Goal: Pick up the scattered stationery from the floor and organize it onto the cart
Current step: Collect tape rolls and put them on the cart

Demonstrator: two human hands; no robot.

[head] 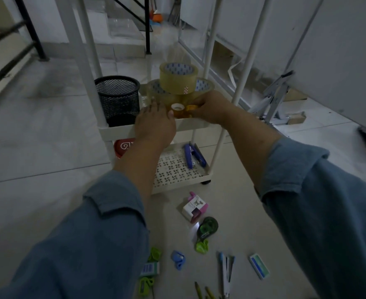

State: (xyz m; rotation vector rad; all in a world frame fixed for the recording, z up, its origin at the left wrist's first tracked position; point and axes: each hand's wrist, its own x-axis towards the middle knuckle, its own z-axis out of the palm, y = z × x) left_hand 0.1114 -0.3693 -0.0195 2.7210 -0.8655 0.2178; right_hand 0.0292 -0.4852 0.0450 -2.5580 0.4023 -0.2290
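Judging from how things lie, the task is taken to be near its middle. On the middle shelf of the cart, three large tape rolls are stacked, one upon two, beside a black mesh pen cup. On the lower shelf a blue stapler and a red item, partly hidden by the left forearm, are already stored.

Two small rolls are being set at the shelf's front edge, just before the large ones. The amber roll is pinched by the curled fingers of the right hand. The pale-cored roll stands just beside it and appears to be touched by the thumb of the left hand, whose fingers are stretched forward and held loosely together.

Much is left on the floor, near the cart's foot:
- a pink-and-white box
- a green correction tape
- a green clip and a blue clip
- a bundle of pens
- a pale packet, with a second packet well apart from it
- a green-handled tool, too dim to be named surely
- yellow pencils at the lower edge

Nothing is seen above the cup's rim, so the pens and pencils are judged still to be owed to it.
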